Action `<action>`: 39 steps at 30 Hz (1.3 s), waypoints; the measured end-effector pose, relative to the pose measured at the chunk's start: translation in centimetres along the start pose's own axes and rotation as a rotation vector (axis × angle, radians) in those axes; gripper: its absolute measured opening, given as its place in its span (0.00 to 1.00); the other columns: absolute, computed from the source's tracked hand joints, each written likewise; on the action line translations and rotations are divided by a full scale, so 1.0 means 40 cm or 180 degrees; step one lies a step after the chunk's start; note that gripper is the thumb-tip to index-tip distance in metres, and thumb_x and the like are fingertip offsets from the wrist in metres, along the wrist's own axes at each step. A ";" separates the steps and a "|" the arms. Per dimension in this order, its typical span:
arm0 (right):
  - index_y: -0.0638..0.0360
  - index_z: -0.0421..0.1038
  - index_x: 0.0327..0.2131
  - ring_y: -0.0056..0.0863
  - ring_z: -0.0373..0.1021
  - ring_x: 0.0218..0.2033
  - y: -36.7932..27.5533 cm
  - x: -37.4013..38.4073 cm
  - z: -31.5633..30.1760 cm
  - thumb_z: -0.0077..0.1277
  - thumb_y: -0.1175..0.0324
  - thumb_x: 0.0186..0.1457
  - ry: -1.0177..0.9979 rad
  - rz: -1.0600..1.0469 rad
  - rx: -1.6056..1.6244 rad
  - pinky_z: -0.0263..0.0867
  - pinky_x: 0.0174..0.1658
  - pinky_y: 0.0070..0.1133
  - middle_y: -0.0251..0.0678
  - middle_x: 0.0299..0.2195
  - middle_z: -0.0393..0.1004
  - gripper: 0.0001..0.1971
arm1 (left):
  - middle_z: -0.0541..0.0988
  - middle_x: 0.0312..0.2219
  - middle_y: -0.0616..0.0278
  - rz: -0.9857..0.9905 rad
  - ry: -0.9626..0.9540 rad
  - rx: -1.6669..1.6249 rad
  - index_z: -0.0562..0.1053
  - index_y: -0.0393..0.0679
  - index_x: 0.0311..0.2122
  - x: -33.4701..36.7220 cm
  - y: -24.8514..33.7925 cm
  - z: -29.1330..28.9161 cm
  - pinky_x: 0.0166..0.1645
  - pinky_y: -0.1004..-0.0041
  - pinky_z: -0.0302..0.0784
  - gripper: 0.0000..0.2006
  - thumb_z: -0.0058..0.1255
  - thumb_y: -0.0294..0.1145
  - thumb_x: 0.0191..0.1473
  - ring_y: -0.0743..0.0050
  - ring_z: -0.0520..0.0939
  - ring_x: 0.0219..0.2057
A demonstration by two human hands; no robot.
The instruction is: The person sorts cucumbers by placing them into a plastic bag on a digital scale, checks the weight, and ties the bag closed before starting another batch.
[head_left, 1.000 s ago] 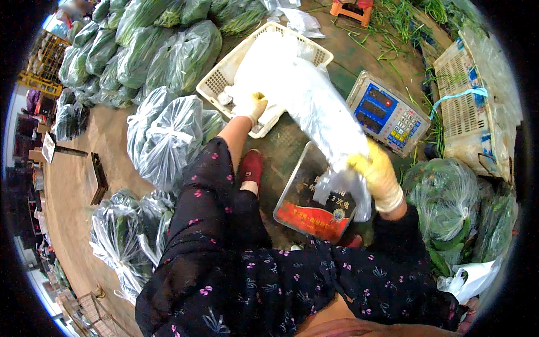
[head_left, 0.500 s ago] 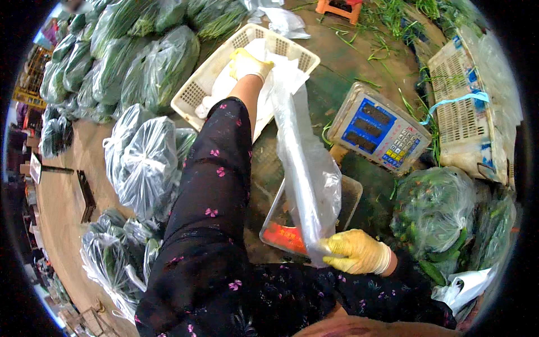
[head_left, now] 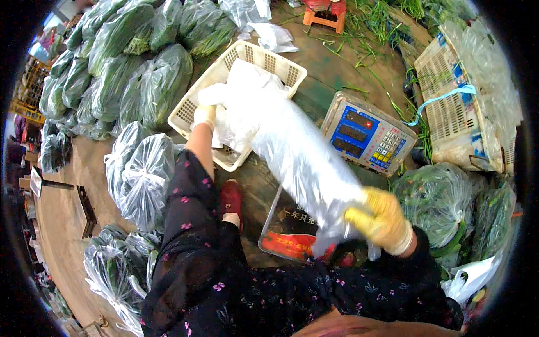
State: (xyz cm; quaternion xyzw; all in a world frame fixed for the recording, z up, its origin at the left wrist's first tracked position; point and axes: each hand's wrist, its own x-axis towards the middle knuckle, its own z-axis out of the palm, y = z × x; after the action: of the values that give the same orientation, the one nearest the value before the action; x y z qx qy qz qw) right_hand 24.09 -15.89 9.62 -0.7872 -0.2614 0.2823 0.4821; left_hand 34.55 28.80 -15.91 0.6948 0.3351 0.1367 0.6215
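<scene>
A long clear plastic bag [head_left: 306, 160] stretches slantwise from the crate toward my body, flattened and seemingly without contents. My right hand [head_left: 384, 221], in a yellow glove, is closed round its near end. At its far end my left hand [head_left: 204, 116], in a pale yellow glove, grips the edge; the plastic partly hides those fingers. Beneath that end stands a cream slatted crate [head_left: 185, 101] with more white plastic [head_left: 247, 73] in it. A weighing scale's display panel [head_left: 362, 135] stands right of the bag, and its platform [head_left: 272, 216] lies partly under the bag.
Bagged green vegetables [head_left: 163, 78] are heaped at the far left, with tied bags [head_left: 149, 180] nearer. At the right are a cream crate [head_left: 452, 106] with a blue strap and a bag of cucumbers [head_left: 435, 199]. An orange stool [head_left: 324, 17] stands far off among loose green stalks.
My left hand has moved left and nearer, out of the crate, holding the bag's end. The bag has spread from a narrow strip into a wide sheet. My right hand has risen slightly rightward.
</scene>
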 end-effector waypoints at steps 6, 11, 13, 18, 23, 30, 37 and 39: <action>0.64 0.70 0.39 0.43 0.69 0.37 -0.137 0.327 -0.025 0.47 0.63 0.49 0.0927 -0.1395 -0.1141 0.65 0.39 0.29 0.49 0.35 0.72 0.16 | 0.77 0.32 0.61 0.0607 0.0184 0.0678 0.73 0.37 0.38 -0.013 0.147 -0.171 0.34 0.71 0.72 0.16 0.50 0.32 0.41 0.69 0.76 0.29; 0.64 0.68 0.41 0.45 0.67 0.42 -0.201 0.668 -0.037 0.49 0.58 0.48 0.1644 -0.2380 -0.2167 0.62 0.46 0.31 0.50 0.38 0.71 0.21 | 0.77 0.29 0.56 0.1409 0.0411 0.0273 0.73 0.36 0.37 -0.144 0.499 -0.262 0.31 0.72 0.70 0.15 0.46 0.33 0.45 0.70 0.76 0.27; 0.57 0.68 0.44 0.44 0.64 0.47 -0.315 0.716 0.010 0.50 0.57 0.45 0.1360 -0.1883 -0.2205 0.58 0.51 0.30 0.49 0.45 0.67 0.22 | 0.78 0.31 0.56 0.1818 0.0479 -0.0014 0.73 0.42 0.39 -0.153 0.580 -0.359 0.34 0.69 0.72 0.13 0.46 0.29 0.46 0.64 0.77 0.30; 0.63 0.69 0.39 0.45 0.67 0.38 -0.249 0.876 0.124 0.49 0.59 0.46 0.2435 -0.3584 -0.2836 0.63 0.42 0.31 0.50 0.35 0.71 0.19 | 0.75 0.33 0.59 0.3241 0.0502 0.0328 0.69 0.43 0.42 -0.339 0.820 -0.352 0.39 0.74 0.73 0.12 0.40 0.25 0.52 0.69 0.76 0.34; 0.61 0.61 0.50 0.40 0.63 0.49 -0.103 0.774 0.291 0.55 0.49 0.41 -0.1633 -0.1362 -0.2670 0.57 0.53 0.27 0.49 0.48 0.65 0.35 | 0.75 0.36 0.61 0.3072 0.0109 -0.0960 0.69 0.37 0.43 -0.315 0.813 -0.391 0.42 0.76 0.72 0.12 0.44 0.26 0.53 0.76 0.75 0.38; 0.56 0.67 0.46 0.38 0.68 0.40 -0.035 0.658 0.232 0.46 0.57 0.48 -0.0912 -0.0875 -0.2589 0.63 0.44 0.28 0.43 0.38 0.72 0.22 | 0.76 0.36 0.56 0.3162 0.0399 0.0301 0.71 0.43 0.41 -0.199 0.708 -0.328 0.43 0.70 0.71 0.10 0.45 0.29 0.52 0.60 0.76 0.36; 0.56 0.67 0.46 0.32 0.71 0.36 0.094 0.358 0.183 0.50 0.61 0.48 -0.0488 -0.0893 -0.0990 0.66 0.40 0.24 0.40 0.34 0.74 0.21 | 0.75 0.31 0.49 0.3376 0.0175 0.2346 0.72 0.41 0.32 -0.207 0.328 -0.094 0.41 0.59 0.70 0.09 0.46 0.27 0.43 0.50 0.74 0.37; 0.57 0.67 0.46 0.28 0.70 0.34 0.155 0.254 0.185 0.50 0.63 0.48 -0.0566 -0.0547 -0.1024 0.66 0.39 0.23 0.38 0.33 0.74 0.20 | 0.73 0.34 0.45 0.3342 0.0042 0.3031 0.72 0.40 0.34 -0.261 0.239 -0.033 0.43 0.58 0.68 0.10 0.47 0.27 0.42 0.47 0.72 0.39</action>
State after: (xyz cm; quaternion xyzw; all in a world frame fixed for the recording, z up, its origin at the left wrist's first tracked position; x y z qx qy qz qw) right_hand 26.95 -6.89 -0.75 -0.8008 -0.4108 0.2631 0.3474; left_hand 28.88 23.16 -4.17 0.9599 -0.0171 0.2611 0.1002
